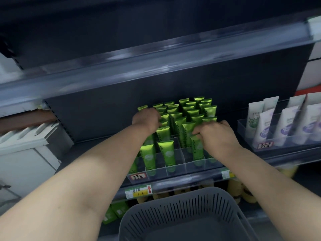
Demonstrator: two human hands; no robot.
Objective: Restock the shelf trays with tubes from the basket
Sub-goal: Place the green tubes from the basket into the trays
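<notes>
A clear divided shelf tray (175,168) holds several rows of upright green tubes (192,112). My left hand (147,120) reaches into the tray's left columns, its fingers curled among the tube tops; what it grips is hidden. My right hand (216,134) is over the tray's right front, fingers pinched on the top of a green tube (197,150) standing in a front compartment. A grey slotted basket (184,207) sits below the shelf at the bottom centre; its visible inside shows no tubes.
To the right stands a second clear tray (246,129) with white and purple tubes. A shelf edge with price tags (139,191) runs under the green tray. Yellow items and green boxes sit on the lower shelf. An upper shelf lip (156,66) overhangs.
</notes>
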